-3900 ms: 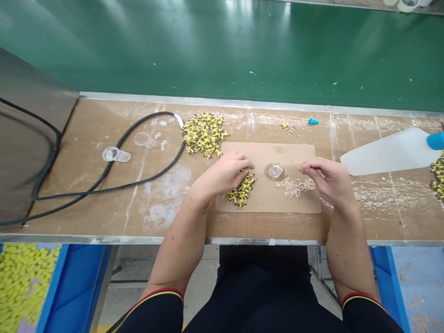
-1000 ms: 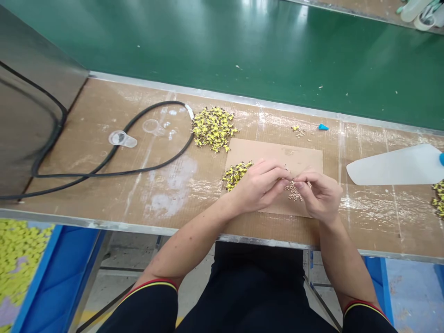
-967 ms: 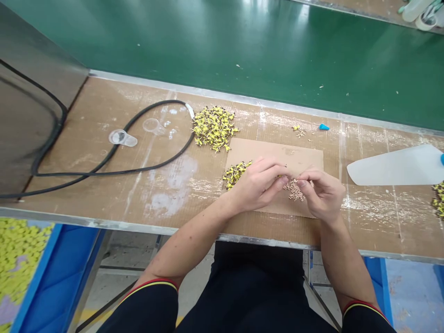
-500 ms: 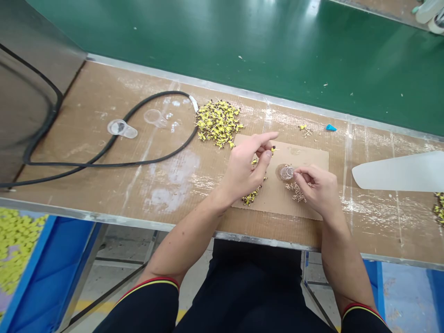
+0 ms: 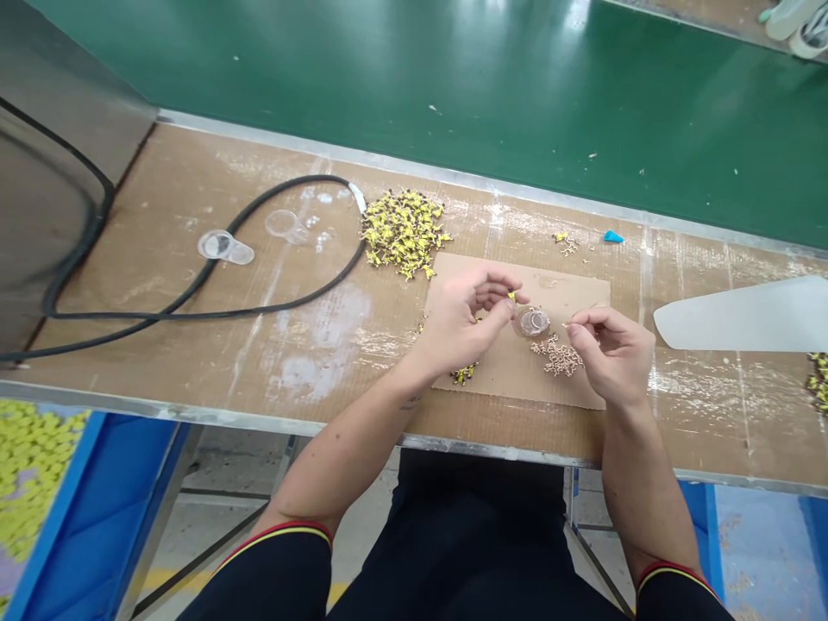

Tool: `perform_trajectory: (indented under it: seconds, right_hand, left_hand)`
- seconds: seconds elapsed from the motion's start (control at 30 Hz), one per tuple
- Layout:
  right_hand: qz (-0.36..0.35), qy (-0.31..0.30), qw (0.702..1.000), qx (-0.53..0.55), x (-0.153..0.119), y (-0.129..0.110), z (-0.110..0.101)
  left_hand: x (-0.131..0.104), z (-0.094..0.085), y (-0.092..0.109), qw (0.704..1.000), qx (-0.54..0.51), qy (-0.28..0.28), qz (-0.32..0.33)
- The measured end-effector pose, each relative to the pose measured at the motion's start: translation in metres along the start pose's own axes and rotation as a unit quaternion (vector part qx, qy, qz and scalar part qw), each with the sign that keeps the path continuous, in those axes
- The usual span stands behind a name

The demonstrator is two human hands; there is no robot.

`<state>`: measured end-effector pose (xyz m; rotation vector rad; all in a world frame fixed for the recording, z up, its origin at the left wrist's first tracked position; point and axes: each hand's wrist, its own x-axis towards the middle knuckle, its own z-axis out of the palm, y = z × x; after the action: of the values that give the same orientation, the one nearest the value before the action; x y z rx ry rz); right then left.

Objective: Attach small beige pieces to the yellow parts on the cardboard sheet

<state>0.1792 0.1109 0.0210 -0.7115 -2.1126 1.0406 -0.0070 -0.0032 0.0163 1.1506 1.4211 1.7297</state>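
My left hand (image 5: pixel 469 319) pinches a small yellow-and-black piece (image 5: pixel 511 295) between thumb and fingertips, above a cardboard sheet (image 5: pixel 504 388). Just right of those fingertips, a small clear round cup (image 5: pixel 534 322) stands on the sheet. My right hand (image 5: pixel 608 349) is right of the cup, its thumb and index finger closed on a tiny pale piece (image 5: pixel 567 325). Tiny pinkish pieces (image 5: pixel 561 358) lie in a loose heap below the cup. More yellow-and-black pieces (image 5: pixel 464 374) are partly hidden under my left hand. Beyond it sits a large yellow-and-black pile (image 5: pixel 404 233).
A black cable (image 5: pixel 285 302) loops over the table (image 5: pixel 336 345) at left, near two clear plastic scoops (image 5: pixel 226 247) (image 5: pixel 286 226). A blue cone (image 5: pixel 613 236) lies behind the sheet. At right is a white tapered object (image 5: pixel 743 316). Blue bins (image 5: pixel 109 500) stand below.
My right hand has moved right, away from the cup, with a tiny pale piece now showing at its fingertips. My left fingers have curled in, and the yellow-and-black piece is lower, nearer the cup.
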Motion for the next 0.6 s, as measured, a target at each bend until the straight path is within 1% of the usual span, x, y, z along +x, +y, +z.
perform_trajectory:
  seconds: [0.13, 0.23, 0.3, 0.37, 0.43, 0.53, 0.6]
  right_hand:
    - [-0.006, 0.016, 0.998, 0.053, -0.002, 0.001, 0.0]
    - [-0.021, 0.02, 0.997, 0.077, -0.002, 0.001, 0.0]
    - [-0.036, 0.02, 0.995, 0.094, -0.002, 0.0, 0.0]
    - [-0.05, 0.017, 0.992, 0.111, -0.003, 0.0, 0.0]
    - [-0.061, 0.011, 0.99, 0.124, -0.004, 0.0, 0.0]
    - [-0.067, 0.001, 0.989, 0.133, -0.006, 0.0, 0.002]
    - [-0.058, -0.005, 0.989, 0.139, -0.007, 0.0, 0.003]
  left_hand:
    - [-0.004, 0.008, 0.001, 0.992, -0.104, -0.055, -0.048]
    - [-0.007, 0.011, 0.0, 0.984, -0.146, -0.078, -0.067]
    - [-0.009, 0.013, -0.001, 0.98, -0.155, -0.088, -0.089]
    - [-0.01, 0.015, -0.001, 0.977, -0.153, -0.091, -0.118]
    - [-0.01, 0.017, -0.001, 0.975, -0.153, -0.081, -0.138]
    - [-0.01, 0.02, -0.003, 0.973, -0.174, -0.063, -0.137]
    - [-0.011, 0.022, -0.004, 0.973, -0.181, -0.063, -0.129]
